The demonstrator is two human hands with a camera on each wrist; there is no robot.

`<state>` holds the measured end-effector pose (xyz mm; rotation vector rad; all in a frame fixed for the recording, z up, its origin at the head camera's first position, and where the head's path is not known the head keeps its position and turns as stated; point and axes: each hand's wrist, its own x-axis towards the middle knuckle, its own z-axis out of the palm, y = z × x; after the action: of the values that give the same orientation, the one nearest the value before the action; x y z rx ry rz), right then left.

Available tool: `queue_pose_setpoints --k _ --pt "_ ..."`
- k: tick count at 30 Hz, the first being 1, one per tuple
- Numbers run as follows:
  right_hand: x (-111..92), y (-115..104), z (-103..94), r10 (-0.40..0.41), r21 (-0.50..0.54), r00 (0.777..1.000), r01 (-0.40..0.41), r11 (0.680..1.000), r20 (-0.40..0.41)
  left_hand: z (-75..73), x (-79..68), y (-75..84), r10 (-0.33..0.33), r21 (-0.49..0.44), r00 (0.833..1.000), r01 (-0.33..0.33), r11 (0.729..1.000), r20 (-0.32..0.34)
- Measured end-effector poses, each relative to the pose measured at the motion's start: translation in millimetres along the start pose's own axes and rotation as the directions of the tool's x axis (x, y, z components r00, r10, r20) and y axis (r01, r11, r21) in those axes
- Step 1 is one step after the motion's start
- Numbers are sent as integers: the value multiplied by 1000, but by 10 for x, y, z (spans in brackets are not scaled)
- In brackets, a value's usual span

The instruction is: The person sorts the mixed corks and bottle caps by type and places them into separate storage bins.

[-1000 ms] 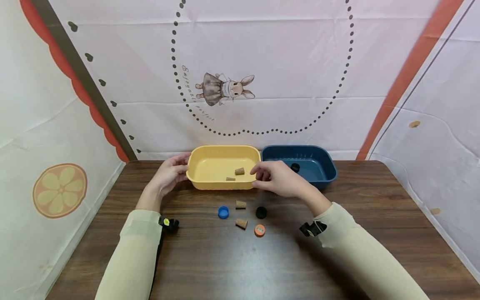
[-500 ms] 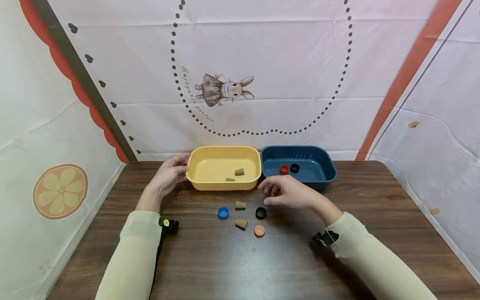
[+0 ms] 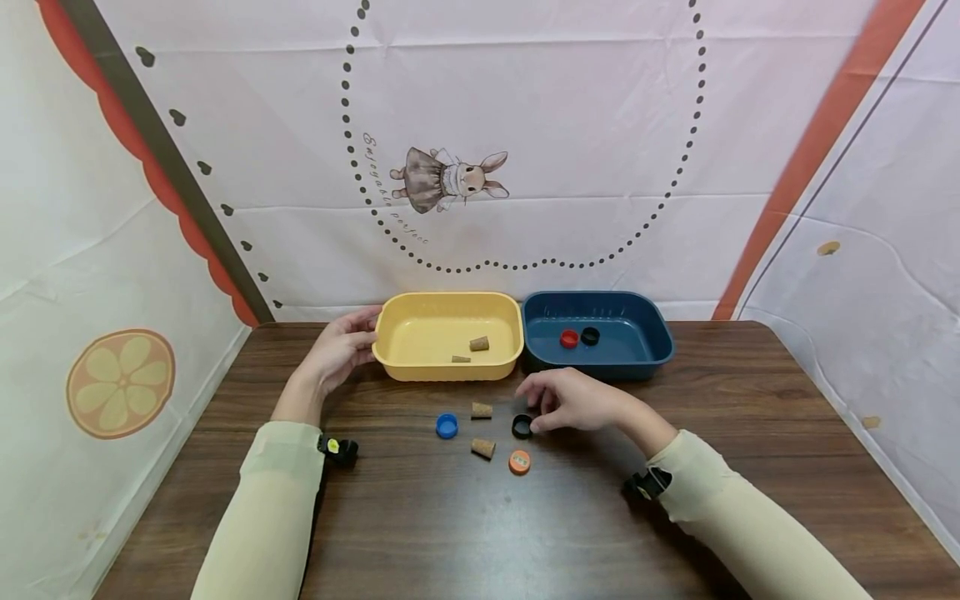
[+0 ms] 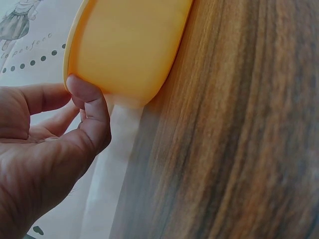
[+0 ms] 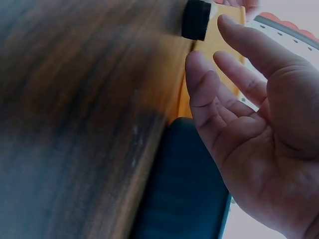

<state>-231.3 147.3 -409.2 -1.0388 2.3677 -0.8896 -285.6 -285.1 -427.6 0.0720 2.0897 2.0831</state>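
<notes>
At the left end of the yellow tray (image 3: 450, 372), my left hand (image 3: 341, 343) holds the rim. In the left wrist view its thumb (image 4: 85, 89) is bent against the tray's end. My right hand (image 3: 566, 400) hovers over the table with fingers apart and loosely bent, nothing between them. Its thumb tip is right by a black bottle cap (image 3: 522, 427). In the right wrist view that black cap (image 5: 196, 20) lies just beyond the fingertips. Around it on the table are a blue cap (image 3: 447, 426), an orange cap (image 3: 519, 462) and two corks, one nearer (image 3: 483, 449) and one farther (image 3: 482, 411).
A dark blue tray (image 3: 600, 365) stands against the yellow one's right side, holding a red cap (image 3: 569, 338) and a black cap (image 3: 590, 336). Two corks, the larger (image 3: 478, 343) included, lie inside the yellow tray. A printed cloth (image 3: 570, 167) hangs behind the table.
My right hand has drawn back from between the trays, down toward the black cap on the table. A red cap now shows in the blue tray. My left hand has stayed put.
</notes>
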Motion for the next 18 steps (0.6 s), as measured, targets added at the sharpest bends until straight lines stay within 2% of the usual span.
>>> queue_pose_setpoints --k 10,18 --pt "58 35 69 -23 -6 998 24 1000 52 4 -3 5 4 0 1000 -4 1000 0" --pt "72 12 104 -45 -4 997 46 999 56 5 -2 0 8 7 1000 -8 1000 0"
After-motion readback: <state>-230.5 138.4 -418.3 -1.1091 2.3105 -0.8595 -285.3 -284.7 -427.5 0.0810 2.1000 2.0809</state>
